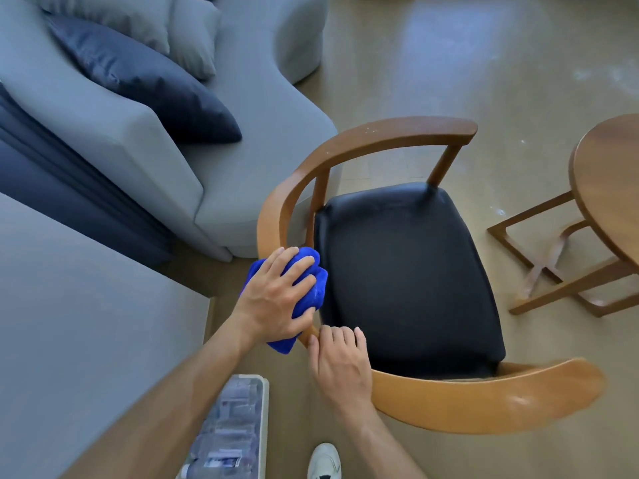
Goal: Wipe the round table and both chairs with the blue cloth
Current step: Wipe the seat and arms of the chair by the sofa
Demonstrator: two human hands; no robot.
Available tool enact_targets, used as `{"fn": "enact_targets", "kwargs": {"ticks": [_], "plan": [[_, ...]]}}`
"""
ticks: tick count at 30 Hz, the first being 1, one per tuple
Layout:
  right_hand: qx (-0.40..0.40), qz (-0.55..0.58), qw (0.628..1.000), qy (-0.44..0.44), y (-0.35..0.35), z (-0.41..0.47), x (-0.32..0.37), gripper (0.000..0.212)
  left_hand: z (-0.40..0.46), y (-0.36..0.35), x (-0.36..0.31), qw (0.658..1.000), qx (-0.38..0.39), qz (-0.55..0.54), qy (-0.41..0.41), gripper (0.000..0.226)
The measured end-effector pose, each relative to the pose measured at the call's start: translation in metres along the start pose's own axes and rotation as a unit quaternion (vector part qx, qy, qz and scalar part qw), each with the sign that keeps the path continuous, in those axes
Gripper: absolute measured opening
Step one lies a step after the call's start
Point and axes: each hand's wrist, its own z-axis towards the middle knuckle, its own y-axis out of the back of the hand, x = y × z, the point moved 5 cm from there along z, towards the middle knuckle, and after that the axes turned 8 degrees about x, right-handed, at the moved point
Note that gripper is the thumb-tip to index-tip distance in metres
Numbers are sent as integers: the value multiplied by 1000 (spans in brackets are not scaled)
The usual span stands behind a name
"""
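A wooden chair (397, 136) with a curved backrest rail and a black padded seat (408, 271) stands in the middle of the view. My left hand (276, 299) grips the bunched blue cloth (313, 295) and presses it on the rail at the seat's left side. Just below it, my right hand (340, 368) holds the same rail with its fingers curled over the wood. The round wooden table (608, 188) shows only partly at the right edge. A second chair is not in view.
A grey sofa (145, 140) with a dark blue cushion (145, 77) runs along the left, close to the chair. A clear plastic box (231, 430) lies on the floor by my feet, beside a white shoe (323, 461). The table's wooden base (553, 267) stands right of the chair.
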Motion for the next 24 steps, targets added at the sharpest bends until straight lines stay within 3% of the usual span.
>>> {"fn": "enact_targets", "kwargs": {"ticks": [2, 5, 7, 11, 14, 16, 20, 24], "plan": [[1, -4, 1000, 3, -4, 1, 1, 31, 0, 0, 3, 1000, -3, -5, -25, 41], [-9, -3, 1000, -2, -5, 3, 2, 29, 7, 6, 16, 991, 12, -3, -135, 40], [-9, 6, 1000, 0, -5, 4, 3, 29, 22, 17, 39, 990, 27, -20, -140, 39], [-13, 16, 1000, 0, -8, 3, 2, 32, 62, 30, 78, 989, 69, -124, -30, 35], [-19, 22, 1000, -1, -7, 0, 1, 34, 88, 30, 96, 970, 104, -210, 72, 30], [-20, 21, 1000, -4, -8, 2, 1, 33, 87, 30, 94, 965, 87, -220, 111, 31], [-38, 19, 999, 8, -8, -1, 0, 32, 27, 24, 40, 967, -23, -185, 175, 35], [-73, 38, 996, 15, -14, -1, -1, 28, 14, 8, 8, 953, -26, -192, 231, 33]]}}
